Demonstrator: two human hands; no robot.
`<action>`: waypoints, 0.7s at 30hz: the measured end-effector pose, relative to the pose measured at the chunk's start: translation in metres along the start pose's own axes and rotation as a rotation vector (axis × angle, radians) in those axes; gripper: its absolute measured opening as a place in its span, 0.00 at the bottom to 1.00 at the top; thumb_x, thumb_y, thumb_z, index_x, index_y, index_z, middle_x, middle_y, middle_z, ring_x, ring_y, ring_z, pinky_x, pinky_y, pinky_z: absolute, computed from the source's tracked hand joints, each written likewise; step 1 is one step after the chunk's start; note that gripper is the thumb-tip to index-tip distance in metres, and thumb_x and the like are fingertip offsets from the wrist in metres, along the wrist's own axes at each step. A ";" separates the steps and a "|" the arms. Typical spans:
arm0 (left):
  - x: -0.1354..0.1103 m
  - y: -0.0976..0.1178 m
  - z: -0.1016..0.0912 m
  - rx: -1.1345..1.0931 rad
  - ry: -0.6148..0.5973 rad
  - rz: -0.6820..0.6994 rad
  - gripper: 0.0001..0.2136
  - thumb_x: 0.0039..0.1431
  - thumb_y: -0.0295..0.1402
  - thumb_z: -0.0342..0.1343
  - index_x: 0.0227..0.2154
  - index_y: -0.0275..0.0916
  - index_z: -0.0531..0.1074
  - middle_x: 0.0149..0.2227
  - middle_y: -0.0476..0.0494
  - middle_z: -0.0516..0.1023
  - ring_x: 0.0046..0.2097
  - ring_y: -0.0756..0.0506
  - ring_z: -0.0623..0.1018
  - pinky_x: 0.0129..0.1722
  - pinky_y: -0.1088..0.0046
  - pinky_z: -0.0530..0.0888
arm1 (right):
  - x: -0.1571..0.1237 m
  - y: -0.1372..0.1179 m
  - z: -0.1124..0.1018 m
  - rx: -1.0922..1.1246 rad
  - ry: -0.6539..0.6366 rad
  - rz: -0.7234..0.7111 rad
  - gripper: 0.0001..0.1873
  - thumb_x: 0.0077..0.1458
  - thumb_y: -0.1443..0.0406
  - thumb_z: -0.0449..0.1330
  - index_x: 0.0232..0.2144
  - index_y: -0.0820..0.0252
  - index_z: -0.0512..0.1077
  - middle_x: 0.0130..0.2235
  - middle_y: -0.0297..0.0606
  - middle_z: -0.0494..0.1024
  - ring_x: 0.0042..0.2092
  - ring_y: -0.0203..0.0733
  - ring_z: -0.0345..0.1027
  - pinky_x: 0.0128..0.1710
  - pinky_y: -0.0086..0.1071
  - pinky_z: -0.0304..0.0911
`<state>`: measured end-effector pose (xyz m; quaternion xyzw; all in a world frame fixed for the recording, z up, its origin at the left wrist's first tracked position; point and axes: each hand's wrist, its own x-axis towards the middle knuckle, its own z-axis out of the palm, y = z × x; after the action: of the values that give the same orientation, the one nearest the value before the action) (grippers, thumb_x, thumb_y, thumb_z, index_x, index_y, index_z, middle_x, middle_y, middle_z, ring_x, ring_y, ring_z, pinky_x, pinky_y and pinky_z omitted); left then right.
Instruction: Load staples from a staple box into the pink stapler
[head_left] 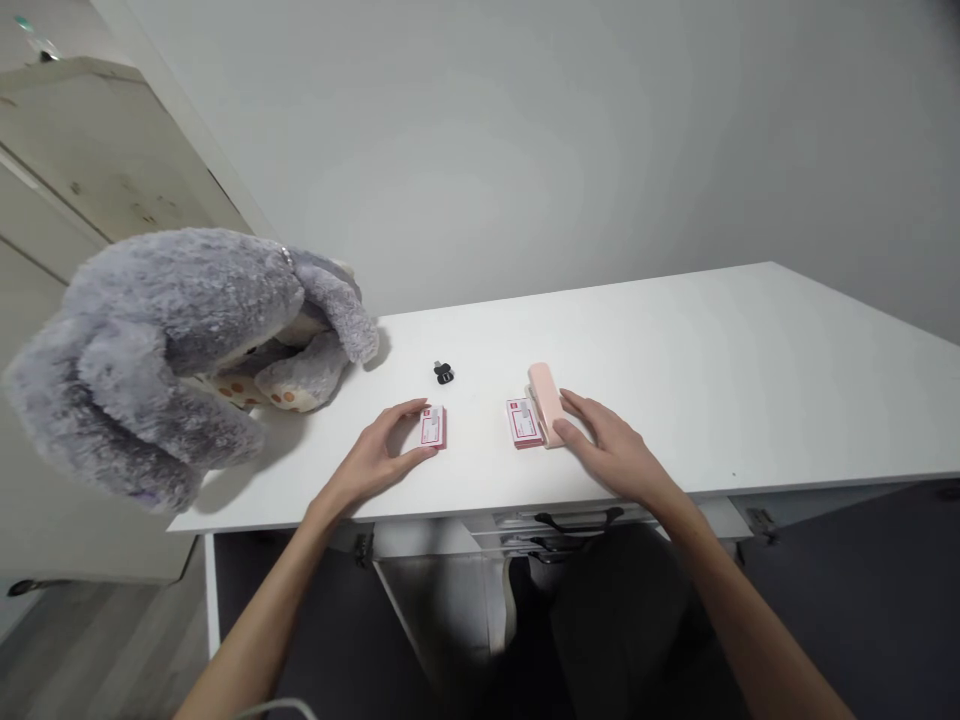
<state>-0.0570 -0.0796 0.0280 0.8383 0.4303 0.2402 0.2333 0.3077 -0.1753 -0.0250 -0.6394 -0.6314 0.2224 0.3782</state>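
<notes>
My left hand (380,447) grips a small white-and-red box (432,427) by its near and far ends, thumb on the near side and fingers on the far side. A second white-and-red box (523,423) lies on the white desk to the right, looking like the same kind. Right beside it is a pink stapler (547,400), lying lengthwise away from me. My right hand (607,445) is closed around the stapler's right side, its thumb at the near end. Some of its fingers are hidden behind the stapler.
A small black object (444,373), perhaps a USB adapter, lies beyond the left box. A large grey plush toy (187,310) occupies the left end of the white desk (712,370). Drawers with black handles (577,522) sit under the front edge. A wall stands behind.
</notes>
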 end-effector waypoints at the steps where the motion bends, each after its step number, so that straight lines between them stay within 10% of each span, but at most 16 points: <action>1: 0.002 0.006 0.005 -0.016 0.023 -0.006 0.31 0.63 0.50 0.67 0.65 0.47 0.69 0.65 0.41 0.76 0.64 0.37 0.77 0.67 0.51 0.74 | 0.000 0.000 0.000 -0.001 -0.001 0.001 0.34 0.70 0.43 0.52 0.71 0.48 0.66 0.70 0.41 0.72 0.72 0.63 0.62 0.70 0.64 0.59; 11: 0.036 0.071 0.049 -0.114 0.105 0.185 0.26 0.61 0.45 0.71 0.60 0.46 0.72 0.61 0.41 0.79 0.62 0.38 0.77 0.64 0.50 0.73 | 0.003 0.000 -0.001 -0.006 -0.017 0.023 0.36 0.70 0.41 0.52 0.71 0.48 0.66 0.70 0.41 0.72 0.73 0.62 0.60 0.71 0.62 0.58; 21: 0.052 0.086 0.080 -0.073 0.033 0.298 0.24 0.63 0.48 0.69 0.59 0.50 0.74 0.62 0.42 0.78 0.64 0.37 0.75 0.64 0.47 0.73 | 0.000 -0.007 -0.003 0.023 -0.004 0.024 0.35 0.71 0.42 0.52 0.71 0.49 0.66 0.70 0.42 0.72 0.73 0.64 0.61 0.71 0.64 0.57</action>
<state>0.0702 -0.0952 0.0280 0.8797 0.2961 0.3014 0.2182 0.3054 -0.1761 -0.0183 -0.6422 -0.6217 0.2356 0.3815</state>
